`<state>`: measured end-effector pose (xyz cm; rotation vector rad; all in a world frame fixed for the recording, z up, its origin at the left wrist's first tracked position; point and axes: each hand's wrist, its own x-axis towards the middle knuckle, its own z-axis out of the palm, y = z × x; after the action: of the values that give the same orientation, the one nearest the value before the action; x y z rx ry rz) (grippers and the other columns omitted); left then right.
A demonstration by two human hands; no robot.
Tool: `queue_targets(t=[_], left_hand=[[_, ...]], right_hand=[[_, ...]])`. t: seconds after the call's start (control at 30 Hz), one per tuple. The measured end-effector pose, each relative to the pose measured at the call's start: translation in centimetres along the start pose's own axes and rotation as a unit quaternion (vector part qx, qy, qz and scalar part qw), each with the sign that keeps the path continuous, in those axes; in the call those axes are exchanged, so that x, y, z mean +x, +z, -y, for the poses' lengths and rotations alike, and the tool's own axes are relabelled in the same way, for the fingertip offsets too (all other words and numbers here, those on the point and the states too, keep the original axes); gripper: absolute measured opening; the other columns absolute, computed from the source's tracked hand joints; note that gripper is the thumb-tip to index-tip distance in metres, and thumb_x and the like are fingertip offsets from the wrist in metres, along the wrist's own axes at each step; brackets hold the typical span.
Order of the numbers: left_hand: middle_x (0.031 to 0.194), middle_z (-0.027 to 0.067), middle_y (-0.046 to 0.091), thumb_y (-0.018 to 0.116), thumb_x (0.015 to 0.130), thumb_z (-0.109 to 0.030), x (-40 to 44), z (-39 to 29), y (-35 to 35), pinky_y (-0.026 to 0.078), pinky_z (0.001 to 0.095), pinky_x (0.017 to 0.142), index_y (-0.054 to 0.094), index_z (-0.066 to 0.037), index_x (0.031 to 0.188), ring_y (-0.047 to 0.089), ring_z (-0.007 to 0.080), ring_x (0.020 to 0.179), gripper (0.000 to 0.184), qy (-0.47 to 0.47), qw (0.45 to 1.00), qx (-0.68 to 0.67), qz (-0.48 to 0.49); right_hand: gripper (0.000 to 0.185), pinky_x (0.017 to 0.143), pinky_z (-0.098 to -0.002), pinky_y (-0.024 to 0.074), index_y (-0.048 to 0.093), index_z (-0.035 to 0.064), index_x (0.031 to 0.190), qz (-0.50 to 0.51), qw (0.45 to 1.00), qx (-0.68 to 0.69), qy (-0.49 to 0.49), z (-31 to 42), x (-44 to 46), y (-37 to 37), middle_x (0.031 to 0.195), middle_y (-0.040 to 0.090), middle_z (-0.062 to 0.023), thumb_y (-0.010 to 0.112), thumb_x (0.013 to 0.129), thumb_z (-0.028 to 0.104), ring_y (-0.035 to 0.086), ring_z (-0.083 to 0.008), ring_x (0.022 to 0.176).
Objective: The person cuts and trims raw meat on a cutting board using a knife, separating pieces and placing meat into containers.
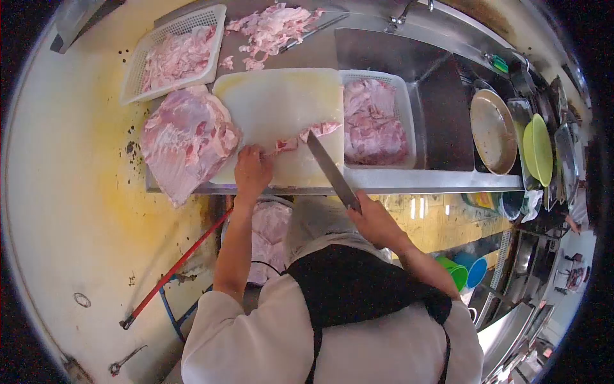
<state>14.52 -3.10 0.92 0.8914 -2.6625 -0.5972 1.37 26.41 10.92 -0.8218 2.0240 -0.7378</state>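
Note:
A narrow strip of raw meat (287,144) with pale fat lies across the white cutting board (275,96). My left hand (254,169) is closed at the strip's left end, its fingers curled and pinching there. My right hand (376,222) grips the handle of a long knife (334,171). The blade points up and to the left, and its tip touches or overlaps the strip near the middle; exact contact is hard to tell. A large slab of raw meat (185,137) lies left of the board, overhanging the counter's front edge.
A white basket (128,89) of trimmings stands at the back left, beside a loose pile of trimmings (275,29) and a steel rod (313,33). Right of the board, a white tub (412,137) of meat sits in the sink (441,115). Pans and a green bowl (537,150) stand farther right.

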Motion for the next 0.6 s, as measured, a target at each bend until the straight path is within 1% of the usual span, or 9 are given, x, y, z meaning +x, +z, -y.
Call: queue_targets(t=[0.13, 0.23, 0.37, 0.43, 0.47, 0.5, 0.53, 0.57, 0.6], left_hand=[[0.102, 0.0193, 0.059, 0.066, 0.075, -0.007, -0.7, -0.6, -0.9, 0.047, 0.0484, 0.087, 0.057, -0.001, 0.105, 0.055, 0.041, 0.103, 0.031, 0.028, 0.999, -0.026, -0.02], [0.096, 0.019, 0.059, 0.065, 0.074, -0.004, -0.8, -0.1, -0.8, 0.048, 0.0483, 0.081, 0.056, -0.001, 0.101, 0.057, 0.0408, 0.095, 0.028, 0.039, 0.999, -0.022, -0.024], [0.088, 0.0192, 0.058, 0.063, 0.077, -0.003, -1.4, 2.8, 0.6, 0.05, 0.046, 0.072, 0.054, -0.001, 0.099, 0.059, 0.0404, 0.08, 0.023, 0.082, 0.996, -0.036, -0.014], [0.085, 0.0167, 0.06, 0.061, 0.082, -0.006, -0.8, 2.7, -0.4, 0.05, 0.0427, 0.065, 0.055, -0.002, 0.095, 0.061, 0.0357, 0.076, 0.015, -0.001, 0.998, -0.062, -0.002], [0.084, 0.0155, 0.061, 0.059, 0.085, -0.007, -1.4, 2.4, -0.8, 0.051, 0.0411, 0.062, 0.055, -0.002, 0.093, 0.062, 0.0333, 0.074, 0.011, -0.049, 0.996, -0.075, 0.006], [0.084, 0.014, 0.062, 0.059, 0.087, -0.009, -2.0, 1.8, -1.2, 0.051, 0.0387, 0.061, 0.056, -0.002, 0.092, 0.063, 0.0302, 0.075, 0.009, -0.133, 0.954, -0.264, -0.045], [0.085, 0.0125, 0.064, 0.058, 0.088, -0.011, -1.8, 0.9, -1.7, 0.05, 0.0363, 0.06, 0.057, -0.003, 0.09, 0.064, 0.0271, 0.076, 0.008, -0.209, 0.868, -0.441, -0.094], [0.085, 0.011, 0.065, 0.057, 0.09, -0.013, -1.1, -0.1, -2.2, 0.05, 0.0339, 0.06, 0.058, -0.003, 0.088, 0.064, 0.024, 0.078, 0.01, -0.275, 0.74, -0.598, -0.137], [0.086, 0.01, 0.066, 0.057, 0.09, -0.013, -0.3, -1.6, -3.1, 0.05, 0.0323, 0.059, 0.059, -0.003, 0.087, 0.065, 0.0224, 0.078, 0.01, -0.258, 0.734, -0.615, -0.128]], right_hand=[[0.042, 0.082, -0.059, 0.0456, 0.043, -0.0003, 0.126, -0.035, 0.999, 0.021, -0.033, 1.5, 1.0, 1.4, 0.093, 0.064, -0.0318, 0.055, 0.094, 0.023, 0.059, -0.0533, 0.093], [0.041, 0.081, -0.0598, 0.0458, 0.042, -0.0013, 0.124, -0.001, 1.0, 0.019, 0.015, 5.4, 2.4, 1.9, 0.097, 0.063, -0.0323, 0.055, 0.093, 0.022, 0.059, -0.0533, 0.094], [0.037, 0.082, -0.0575, 0.0464, 0.045, -0.0032, 0.117, 0.037, 0.997, -0.055, -0.048, 2.5, 5.1, 5.1, 0.1, 0.062, -0.0323, 0.054, 0.092, 0.022, 0.059, -0.0513, 0.095], [0.036, 0.077, -0.0552, 0.0478, 0.044, -0.004, 0.114, 0.045, 0.998, -0.041, -0.028, 1.8, 3.6, 3.9, 0.096, 0.064, -0.03, 0.054, 0.093, 0.023, 0.061, -0.0495, 0.089], [0.036, 0.081, -0.0548, 0.0469, 0.046, -0.0038, 0.115, 0.062, 0.997, -0.045, -0.024, 1.2, 2.3, 2.9, 0.099, 0.063, -0.0303, 0.055, 0.092, 0.023, 0.06, -0.0487, 0.093], [0.036, 0.085, -0.0545, 0.0461, 0.048, -0.0037, 0.116, 0.078, 0.996, -0.047, -0.017, 0.6, 0.6, 1.8, 0.102, 0.063, -0.0307, 0.055, 0.092, 0.022, 0.06, -0.0479, 0.097], [0.036, 0.089, -0.0542, 0.0453, 0.049, -0.0035, 0.116, 0.089, 0.995, -0.049, -0.014, 0.2, -0.6, 0.6, 0.106, 0.062, -0.031, 0.056, 0.092, 0.022, 0.059, -0.0471, 0.102], [0.036, 0.088, -0.0533, 0.0456, 0.05, -0.0026, 0.117, 0.095, 0.995, -0.035, 0.004, -0.1, -1.4, -0.7, 0.106, 0.062, -0.0305, 0.056, 0.092, 0.022, 0.059, -0.0468, 0.102], [0.035, 0.087, -0.0524, 0.0459, 0.05, -0.0017, 0.118, 0.103, 0.994, -0.02, 0.022, -0.4, -2.3, -1.7, 0.106, 0.063, -0.0299, 0.056, 0.092, 0.022, 0.059, -0.0464, 0.101]])
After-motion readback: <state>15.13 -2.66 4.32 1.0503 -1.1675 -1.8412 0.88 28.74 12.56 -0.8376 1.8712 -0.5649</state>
